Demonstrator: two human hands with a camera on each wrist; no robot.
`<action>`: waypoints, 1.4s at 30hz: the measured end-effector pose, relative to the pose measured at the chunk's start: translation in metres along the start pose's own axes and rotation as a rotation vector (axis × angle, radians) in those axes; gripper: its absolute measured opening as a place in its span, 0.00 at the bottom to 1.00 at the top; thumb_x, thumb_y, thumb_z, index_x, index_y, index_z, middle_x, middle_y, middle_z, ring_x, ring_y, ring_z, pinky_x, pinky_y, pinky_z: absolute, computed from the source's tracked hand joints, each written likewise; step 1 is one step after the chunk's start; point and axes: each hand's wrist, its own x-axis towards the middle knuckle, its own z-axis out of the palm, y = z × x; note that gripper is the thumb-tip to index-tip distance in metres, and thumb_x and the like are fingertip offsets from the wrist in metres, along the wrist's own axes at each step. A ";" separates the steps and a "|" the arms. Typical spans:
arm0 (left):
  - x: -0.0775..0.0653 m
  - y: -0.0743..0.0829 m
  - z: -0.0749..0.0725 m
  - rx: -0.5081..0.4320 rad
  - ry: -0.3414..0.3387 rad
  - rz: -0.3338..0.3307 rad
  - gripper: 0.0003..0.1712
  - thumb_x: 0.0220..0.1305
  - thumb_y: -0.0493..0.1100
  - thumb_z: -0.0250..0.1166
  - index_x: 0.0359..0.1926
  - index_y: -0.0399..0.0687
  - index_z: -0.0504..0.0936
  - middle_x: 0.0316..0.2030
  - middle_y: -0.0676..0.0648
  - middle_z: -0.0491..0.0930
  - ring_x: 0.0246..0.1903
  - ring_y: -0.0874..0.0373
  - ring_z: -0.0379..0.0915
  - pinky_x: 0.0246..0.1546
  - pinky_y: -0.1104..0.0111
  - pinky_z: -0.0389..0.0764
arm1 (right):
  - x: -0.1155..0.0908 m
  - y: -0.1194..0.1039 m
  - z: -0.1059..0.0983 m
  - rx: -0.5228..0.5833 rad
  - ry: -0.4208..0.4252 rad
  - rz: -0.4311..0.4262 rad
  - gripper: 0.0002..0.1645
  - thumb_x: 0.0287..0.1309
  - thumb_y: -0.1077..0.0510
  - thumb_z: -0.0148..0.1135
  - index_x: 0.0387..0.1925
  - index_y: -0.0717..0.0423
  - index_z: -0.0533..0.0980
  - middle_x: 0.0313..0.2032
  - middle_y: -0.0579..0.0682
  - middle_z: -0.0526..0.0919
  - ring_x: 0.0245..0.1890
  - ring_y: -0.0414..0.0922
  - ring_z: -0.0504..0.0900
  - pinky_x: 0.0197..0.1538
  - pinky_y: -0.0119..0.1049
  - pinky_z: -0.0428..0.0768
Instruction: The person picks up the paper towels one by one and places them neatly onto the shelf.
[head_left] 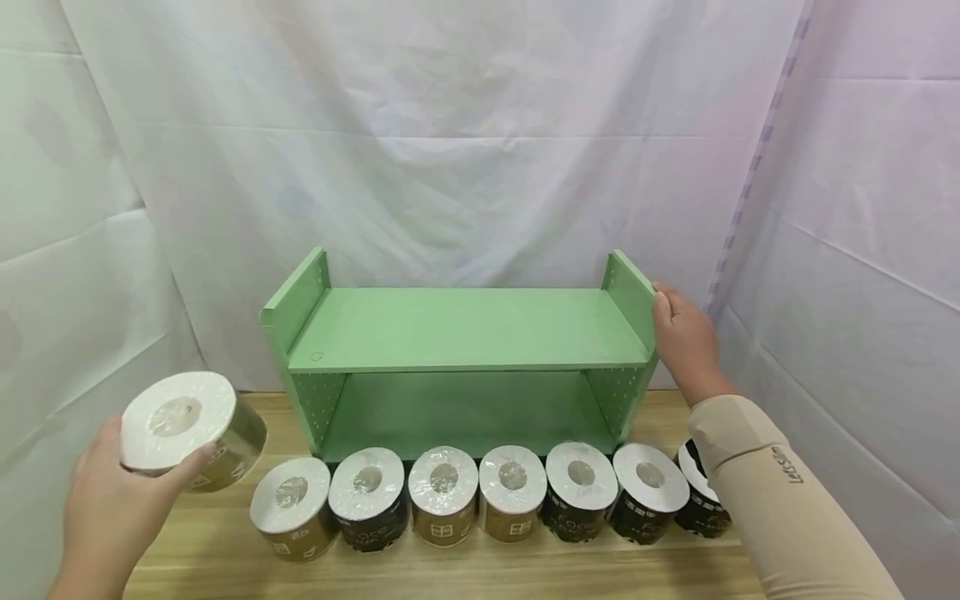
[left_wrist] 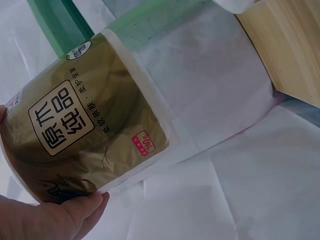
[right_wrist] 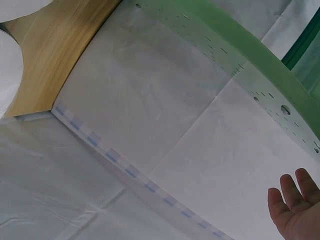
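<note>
My left hand [head_left: 112, 504] grips a toilet paper roll [head_left: 236, 450] in a gold wrapper, raised above the table on the left. In the left wrist view, the held roll's gold wrapper [left_wrist: 75, 115] shows dark printing and a small pink label; my thumb and fingers clasp its ends. My right hand [head_left: 684, 340] is at the upper right edge of a green two-tier shelf [head_left: 465, 325]. Its fingers [right_wrist: 291, 192] look fairly straight beside the shelf's side panel [right_wrist: 225, 60] in the right wrist view; actual contact is hard to judge.
Several wrapped rolls stand in a row before the shelf, including a gold one [head_left: 303, 542] at the left end and a black one [head_left: 579, 518] farther right. Beneath them is a wooden table [head_left: 420, 575]. White cloth [head_left: 480, 142] hangs behind and on both sides.
</note>
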 end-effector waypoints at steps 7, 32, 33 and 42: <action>0.002 0.011 -0.001 0.008 -0.026 0.039 0.53 0.54 0.52 0.70 0.70 0.29 0.53 0.56 0.23 0.63 0.56 0.27 0.57 0.46 0.39 0.60 | 0.000 -0.001 0.001 0.003 0.014 -0.003 0.36 0.73 0.40 0.24 0.72 0.52 0.60 0.69 0.58 0.63 0.67 0.63 0.62 0.62 0.62 0.62; 0.011 0.051 0.000 0.025 -0.117 0.104 0.61 0.54 0.58 0.70 0.74 0.34 0.44 0.61 0.21 0.59 0.58 0.25 0.56 0.47 0.34 0.61 | 0.001 -0.002 0.005 0.008 0.025 -0.002 0.36 0.73 0.40 0.24 0.72 0.51 0.60 0.69 0.58 0.63 0.66 0.63 0.63 0.62 0.62 0.63; 0.012 0.053 0.000 0.022 -0.117 0.112 0.61 0.54 0.58 0.71 0.74 0.35 0.44 0.61 0.21 0.59 0.58 0.25 0.56 0.47 0.34 0.61 | 0.001 -0.002 0.005 0.007 0.024 -0.002 0.36 0.73 0.40 0.24 0.72 0.51 0.60 0.69 0.58 0.63 0.66 0.63 0.63 0.62 0.62 0.63; 0.012 0.072 0.003 -0.008 -0.121 0.156 0.59 0.54 0.55 0.71 0.73 0.34 0.47 0.59 0.23 0.61 0.56 0.28 0.58 0.46 0.37 0.62 | 0.000 -0.004 0.004 0.017 0.011 0.006 0.37 0.73 0.40 0.24 0.72 0.52 0.59 0.69 0.59 0.62 0.67 0.64 0.62 0.62 0.63 0.62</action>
